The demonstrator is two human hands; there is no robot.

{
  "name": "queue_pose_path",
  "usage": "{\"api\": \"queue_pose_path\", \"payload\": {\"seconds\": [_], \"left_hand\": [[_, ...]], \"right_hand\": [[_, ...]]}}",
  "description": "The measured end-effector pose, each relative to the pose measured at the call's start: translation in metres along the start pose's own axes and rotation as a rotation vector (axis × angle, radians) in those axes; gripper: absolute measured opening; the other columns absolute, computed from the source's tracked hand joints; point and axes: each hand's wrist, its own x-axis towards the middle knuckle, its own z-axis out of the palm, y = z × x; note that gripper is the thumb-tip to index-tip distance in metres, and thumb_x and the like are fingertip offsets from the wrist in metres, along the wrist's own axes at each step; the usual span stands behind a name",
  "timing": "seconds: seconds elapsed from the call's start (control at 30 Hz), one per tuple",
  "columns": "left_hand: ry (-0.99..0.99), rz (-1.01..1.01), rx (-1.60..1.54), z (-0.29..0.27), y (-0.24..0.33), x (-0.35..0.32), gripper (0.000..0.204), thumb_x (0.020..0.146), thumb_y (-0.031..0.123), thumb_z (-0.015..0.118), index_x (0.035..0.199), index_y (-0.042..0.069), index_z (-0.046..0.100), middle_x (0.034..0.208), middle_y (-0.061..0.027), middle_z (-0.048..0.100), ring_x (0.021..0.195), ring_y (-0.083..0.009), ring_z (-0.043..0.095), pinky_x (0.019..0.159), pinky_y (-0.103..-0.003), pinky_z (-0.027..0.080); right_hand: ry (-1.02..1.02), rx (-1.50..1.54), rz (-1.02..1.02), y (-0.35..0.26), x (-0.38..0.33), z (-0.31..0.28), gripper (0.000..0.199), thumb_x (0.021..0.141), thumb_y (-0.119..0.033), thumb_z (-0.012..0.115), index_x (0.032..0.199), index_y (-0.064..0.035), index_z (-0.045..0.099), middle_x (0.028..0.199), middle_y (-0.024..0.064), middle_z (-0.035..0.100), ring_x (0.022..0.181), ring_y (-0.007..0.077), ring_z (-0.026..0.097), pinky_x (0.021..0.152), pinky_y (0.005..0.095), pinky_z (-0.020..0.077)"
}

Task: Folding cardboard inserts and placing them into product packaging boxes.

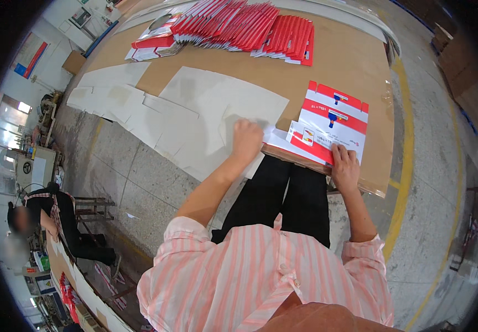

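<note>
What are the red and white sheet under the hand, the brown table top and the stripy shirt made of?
Red and white sheet: probably thin card, smooth and printed, since it has neat cut flaps.
Brown table top: covered in what looks like dull cardboard or paper, from its tan colour.
Stripy shirt: soft-looking cloth, because it creases; I can't tell which fibre.

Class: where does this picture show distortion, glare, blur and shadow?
Head view: the yellow floor line bows; head view: glare whitens parts of the windows; head view: a co-worker's head is blurred; head view: faint shadow by the left hand.
</note>
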Motion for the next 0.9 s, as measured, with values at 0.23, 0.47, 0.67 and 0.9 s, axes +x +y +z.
{"api": "queue_pose_path", "payload": {"seconds": [0.23, 0.47, 0.67, 0.9], "left_hand": [[-0.182, 0.601, -0.054, -0.069, -0.055, 0.000, 0.030, 0.077, 0.027, 0.067, 0.100, 0.007, 0.068, 0.102, -0.0085, 0.065, 0.107, -0.0326, 0.053, 0.094, -0.046, 0.040], [-0.414, -0.002, -0.081, -0.077, -0.067, 0.051, 0.030, 0.080, 0.030, 0.064, 0.100, 0.007, 0.067, 0.099, -0.0125, 0.066, 0.102, -0.0281, 0.057, 0.085, -0.039, 0.048], [-0.628, -0.250, 0.170, -0.038, -0.034, 0.006, 0.027, 0.088, 0.025, 0.060, 0.105, 0.005, 0.063, 0.092, -0.0117, 0.068, 0.084, -0.0285, 0.064, 0.069, -0.039, 0.053], [-0.271, -0.452, -0.417, -0.042, -0.015, -0.003, 0.025, 0.092, 0.026, 0.057, 0.109, 0.007, 0.062, 0.096, -0.0156, 0.066, 0.084, -0.0260, 0.066, 0.073, -0.037, 0.053]], "right_hand": [[0.033, 0.029, 0.052, 0.001, -0.011, 0.006, 0.053, 0.070, -0.010, 0.067, 0.123, -0.0080, 0.059, 0.117, 0.0073, 0.059, 0.096, 0.0287, 0.054, 0.081, 0.0396, 0.0486], [0.047, 0.030, 0.010, 0.005, -0.014, 0.003, 0.062, 0.063, -0.021, 0.076, 0.122, -0.0096, 0.058, 0.120, 0.0048, 0.058, 0.094, 0.0266, 0.055, 0.078, 0.0381, 0.0492], [0.074, 0.018, 0.047, 0.004, -0.013, 0.009, 0.055, 0.069, -0.018, 0.072, 0.122, -0.0081, 0.059, 0.119, 0.0050, 0.058, 0.091, 0.0269, 0.055, 0.081, 0.0379, 0.0489], [0.110, 0.099, 0.000, 0.013, -0.014, 0.001, 0.054, 0.073, -0.017, 0.069, 0.125, -0.0103, 0.058, 0.117, 0.0066, 0.058, 0.091, 0.0271, 0.054, 0.081, 0.0376, 0.0488]]}}
